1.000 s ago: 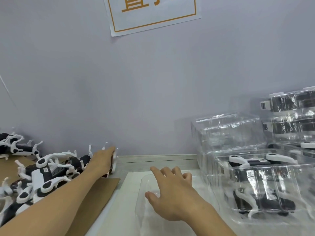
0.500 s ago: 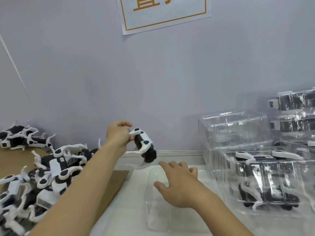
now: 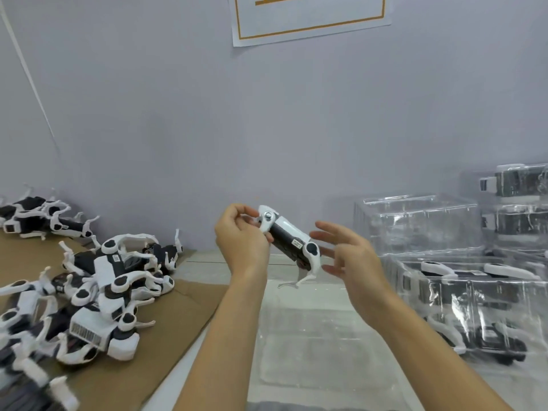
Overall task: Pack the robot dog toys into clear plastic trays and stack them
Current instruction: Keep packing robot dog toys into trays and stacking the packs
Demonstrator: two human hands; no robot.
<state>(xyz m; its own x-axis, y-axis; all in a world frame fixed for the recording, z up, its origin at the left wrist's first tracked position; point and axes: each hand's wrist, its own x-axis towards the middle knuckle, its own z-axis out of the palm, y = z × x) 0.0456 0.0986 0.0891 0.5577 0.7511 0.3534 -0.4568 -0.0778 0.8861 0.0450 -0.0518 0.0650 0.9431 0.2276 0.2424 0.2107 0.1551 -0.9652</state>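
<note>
My left hand [image 3: 241, 243] grips one end of a black and white robot dog toy [image 3: 292, 240], held in the air at the middle of the view. My right hand [image 3: 348, 256] is beside the toy's lower end with fingers spread; whether they touch it is unclear. An empty clear plastic tray [image 3: 320, 345] lies on the table below both hands. A pile of several robot dog toys [image 3: 98, 286] lies on cardboard at the left.
Clear trays with packed toys [image 3: 474, 301] stand at the right, behind them an empty clear tray stack [image 3: 421, 223] and more packed trays [image 3: 519, 200]. More loose toys [image 3: 38, 218] lie at the far left by the wall. A paper sign [image 3: 308, 16] hangs on the wall.
My left hand picked a toy from the pile and carried it to the middle. My right hand lifted off the empty tray and rose to the toy.
</note>
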